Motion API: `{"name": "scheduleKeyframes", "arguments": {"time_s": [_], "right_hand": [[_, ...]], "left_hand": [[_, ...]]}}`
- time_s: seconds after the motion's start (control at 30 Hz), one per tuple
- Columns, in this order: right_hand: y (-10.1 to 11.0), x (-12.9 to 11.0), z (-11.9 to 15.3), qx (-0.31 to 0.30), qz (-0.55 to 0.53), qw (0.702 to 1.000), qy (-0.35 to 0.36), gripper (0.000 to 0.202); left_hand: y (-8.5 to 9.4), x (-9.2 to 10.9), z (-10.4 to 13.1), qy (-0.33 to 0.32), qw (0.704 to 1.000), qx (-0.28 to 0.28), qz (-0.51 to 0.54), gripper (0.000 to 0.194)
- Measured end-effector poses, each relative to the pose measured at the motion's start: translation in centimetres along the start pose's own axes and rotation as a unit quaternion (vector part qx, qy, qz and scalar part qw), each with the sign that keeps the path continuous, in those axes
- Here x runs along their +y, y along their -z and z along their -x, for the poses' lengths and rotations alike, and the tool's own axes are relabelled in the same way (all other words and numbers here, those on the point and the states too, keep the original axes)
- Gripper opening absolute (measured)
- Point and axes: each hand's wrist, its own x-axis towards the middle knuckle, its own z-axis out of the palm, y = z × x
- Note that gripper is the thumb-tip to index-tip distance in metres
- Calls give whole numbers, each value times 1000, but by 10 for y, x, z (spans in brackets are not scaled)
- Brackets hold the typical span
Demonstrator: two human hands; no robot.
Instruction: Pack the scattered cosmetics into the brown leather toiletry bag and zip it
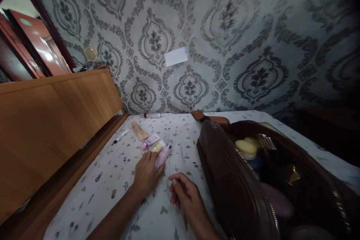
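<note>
My left hand (147,168) is closed around a pale pink tube (163,157) with a dark cap, its thumb low on the tube's right side. Against its fingertips lies a yellowish tube (156,147), partly covered. Just beyond are a white-and-purple tube (150,141) and a beige tube (139,131), both flat on the patterned sheet (107,195). My right hand (184,193) hovers near the sheet between the tubes and a brown bag (239,183). Its fingers are loosely curled in, thumb close to the index finger, with no object visible in them.
The brown bag gapes at right, holding a round yellow container (246,149) and other items. A slim white stick with a black tip (122,136) and a clear tube with a red end (150,115) lie farther off. A wooden board (62,116) borders the left; a patterned wall (180,18) stands behind.
</note>
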Motion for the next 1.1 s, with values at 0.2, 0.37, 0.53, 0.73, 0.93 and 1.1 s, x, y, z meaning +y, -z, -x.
{"name": "scheduleKeyframes", "arguments": {"time_s": [0.2, 0.37, 0.53, 0.73, 0.93, 1.1], "right_hand": [[0, 0, -1, -2, -5, 1000, 2, 50], [0, 0, -2, 0, -5, 1000, -4, 50], [0, 3, -1, -1, -1, 1000, -10, 51], [3, 11, -4, -15, -6, 1000, 5, 53], [5, 23, -4, -16, -7, 1000, 18, 52], [2, 31, -3, 1, -14, 1000, 18, 61]], "left_hand": [[-1, 4, 1, 20, 999, -38, -25, 35], [4, 6, 0, 24, 997, -69, -23, 37], [12, 9, -1, 25, 996, -83, -5, 44], [9, 6, 1, 8, 997, -71, 24, 40], [10, -6, -10, 0, 999, -12, 48, 19], [12, -39, -76, 6, 1000, -1, -25, 19]]}}
